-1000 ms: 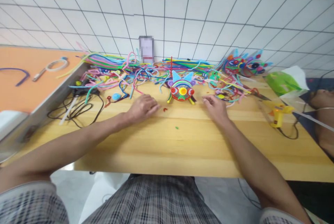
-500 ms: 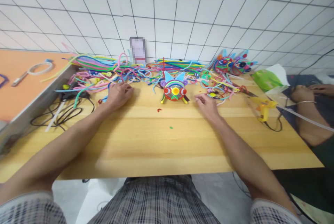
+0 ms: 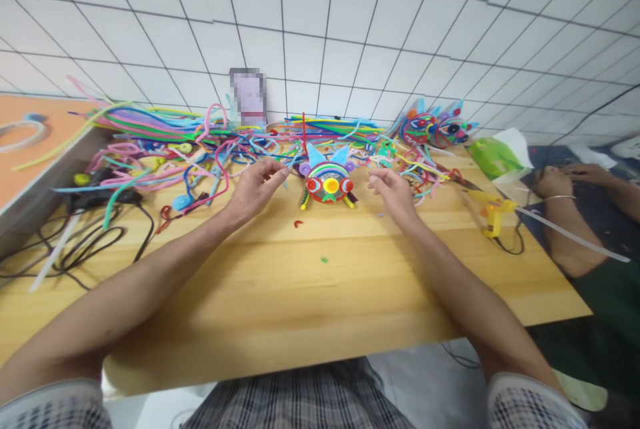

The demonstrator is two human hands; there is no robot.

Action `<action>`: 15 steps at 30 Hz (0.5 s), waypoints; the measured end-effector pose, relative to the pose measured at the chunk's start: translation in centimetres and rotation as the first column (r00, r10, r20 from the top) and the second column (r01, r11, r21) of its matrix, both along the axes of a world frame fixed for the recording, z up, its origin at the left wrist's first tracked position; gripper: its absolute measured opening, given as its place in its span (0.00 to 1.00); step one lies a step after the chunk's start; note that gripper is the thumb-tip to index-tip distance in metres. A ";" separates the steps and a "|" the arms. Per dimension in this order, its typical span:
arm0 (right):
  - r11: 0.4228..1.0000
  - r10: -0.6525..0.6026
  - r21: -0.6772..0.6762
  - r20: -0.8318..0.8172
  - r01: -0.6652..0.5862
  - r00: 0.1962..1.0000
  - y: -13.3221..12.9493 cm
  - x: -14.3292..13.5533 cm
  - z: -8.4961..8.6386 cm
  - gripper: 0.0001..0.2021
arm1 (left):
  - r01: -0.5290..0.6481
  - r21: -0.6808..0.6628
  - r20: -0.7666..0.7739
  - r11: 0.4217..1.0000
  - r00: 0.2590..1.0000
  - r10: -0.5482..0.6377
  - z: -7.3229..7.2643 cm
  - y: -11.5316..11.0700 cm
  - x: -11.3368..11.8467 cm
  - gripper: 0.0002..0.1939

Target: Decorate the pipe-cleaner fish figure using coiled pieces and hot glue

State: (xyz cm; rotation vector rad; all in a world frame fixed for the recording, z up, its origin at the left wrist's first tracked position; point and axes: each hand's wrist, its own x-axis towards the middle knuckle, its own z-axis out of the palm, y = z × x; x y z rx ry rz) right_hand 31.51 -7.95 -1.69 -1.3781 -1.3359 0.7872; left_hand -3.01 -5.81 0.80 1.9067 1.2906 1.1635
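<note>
A pipe-cleaner animal figure [image 3: 329, 184] stands upright at the middle of the table, with light blue pointed ears, red-and-white eyes, a yellow round nose and yellow feet. My left hand [image 3: 257, 190] hovers to its left, thumb and fingers apart and nothing held. On the other side, my right hand [image 3: 394, 194] is apart from the figure, its fingers loosely bent with a gap at the thumb and no object visible in it. A red scrap [image 3: 299, 223] and a green scrap [image 3: 325, 260] lie in front of the figure.
Tangled pipe cleaners [image 3: 165, 129] line the wall. Two similar figures [image 3: 435, 128] stand at back right, near a green packet [image 3: 495, 154] and a yellow glue gun [image 3: 493, 214]. Black cables [image 3: 107, 236] lie left. A co-worker's arm [image 3: 570, 229] is at far right.
My left hand has moved right, away from the pipe cleaners and closer to the figure. The right hand stays beside the figure. The view has shifted, showing less of the left side.
</note>
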 end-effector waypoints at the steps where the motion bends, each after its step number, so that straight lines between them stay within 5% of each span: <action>1: 1.000 0.023 -0.006 -0.022 -0.023 1.000 0.7 -0.4 0.2 0.17 | 0.006 0.002 0.018 1.000 1.000 -0.006 0.1 0.3 0.3 0.17; 9: 0.997 0.071 0.001 -0.085 -0.071 0.994 3.4 -3.3 0.2 0.17 | 0.018 0.060 0.087 0.998 0.996 -0.023 2.7 3.2 2.1 0.13; 15: 0.996 0.093 0.021 -0.123 -0.091 0.988 3.2 -4.0 -0.3 0.15 | 0.148 0.210 -0.182 0.966 0.977 -0.111 6.3 6.3 5.9 0.10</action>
